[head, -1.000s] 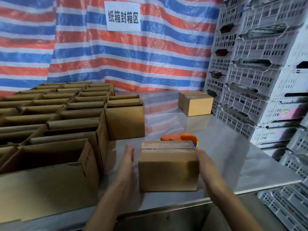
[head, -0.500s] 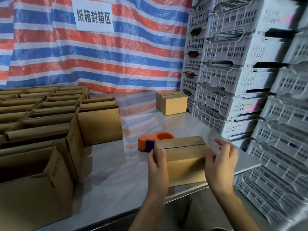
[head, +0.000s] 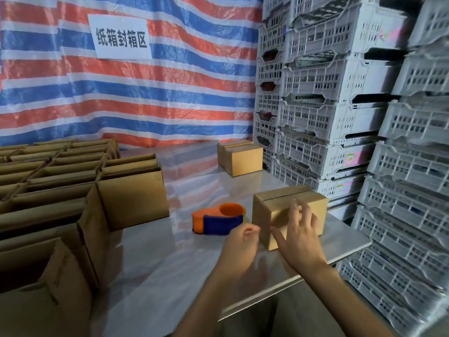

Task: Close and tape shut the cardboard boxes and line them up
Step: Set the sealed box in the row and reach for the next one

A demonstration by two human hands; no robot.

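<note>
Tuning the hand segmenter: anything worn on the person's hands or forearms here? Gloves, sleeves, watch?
Nothing worn. The left hand and right hand are ungloved; the left forearm and right forearm run uncovered to the frame edge, no cuff, watch or band at either wrist. No rings seen, though fingers are motion-blurred.

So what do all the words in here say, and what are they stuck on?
"纸箱封箱区": on the white paper sign hanging on the striped tarp.
The coloured stickers on the grey crates: too blurred to read.
On the cardboard boxes: no print clear enough to read.
</note>
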